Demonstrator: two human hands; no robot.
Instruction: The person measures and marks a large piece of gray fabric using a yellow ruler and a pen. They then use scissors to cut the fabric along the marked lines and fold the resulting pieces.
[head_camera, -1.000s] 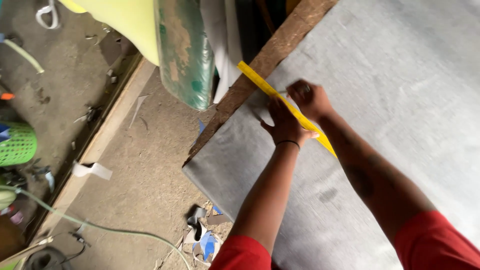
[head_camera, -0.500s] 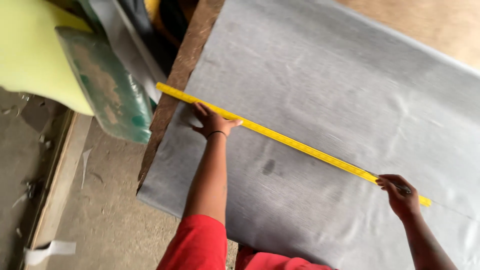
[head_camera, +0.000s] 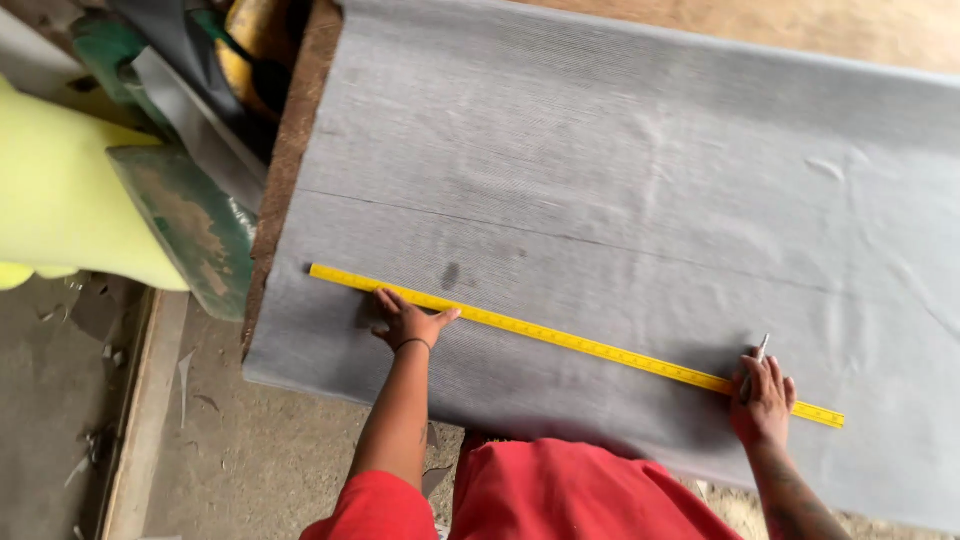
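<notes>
Ruler (head_camera: 575, 343) slants from mid-left to lower right across grey sheet (head_camera: 620, 200), left hand (head_camera: 408, 322) flat and open pinning it, right hand (head_camera: 762, 398) gripping pen (head_camera: 757, 356) at its lower-right end.

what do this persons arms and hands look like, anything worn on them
Both arms are bare below short red sleeves. The left hand has a thin dark band around its wrist. The right hand wears nothing that shows; dark tattoo-like markings run along that forearm. No gloves on either hand.
</notes>
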